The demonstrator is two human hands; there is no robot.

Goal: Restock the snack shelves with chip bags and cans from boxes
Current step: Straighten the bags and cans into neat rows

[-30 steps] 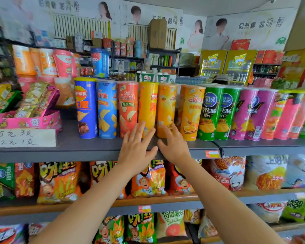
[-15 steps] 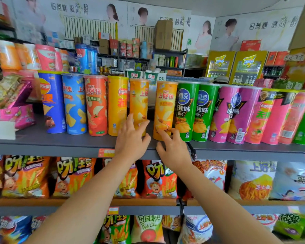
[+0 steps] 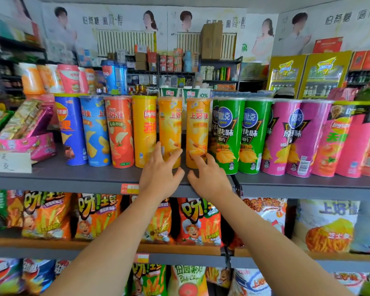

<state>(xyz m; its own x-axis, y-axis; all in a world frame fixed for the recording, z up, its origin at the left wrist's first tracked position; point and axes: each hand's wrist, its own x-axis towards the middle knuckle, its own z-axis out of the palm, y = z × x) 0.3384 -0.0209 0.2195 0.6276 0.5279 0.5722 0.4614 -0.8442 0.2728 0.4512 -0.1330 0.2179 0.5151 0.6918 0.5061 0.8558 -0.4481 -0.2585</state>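
The two yellow cans [image 3: 170, 131] are judged light, stiff and smooth, best gripped around the lower wall. On the grey shelf [image 3: 73, 176], the left hand [image 3: 160, 174] touches one can's base with spread fingers; the right hand [image 3: 209, 178], uncurled, touches its neighbour's.

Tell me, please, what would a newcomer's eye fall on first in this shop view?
Probably the row of tall chip cans on the grey top shelf, running blue, orange, yellow, green, pink. At centre, the left hand and right hand reach the bases of two yellow-orange cans. Below hang orange chip bags.
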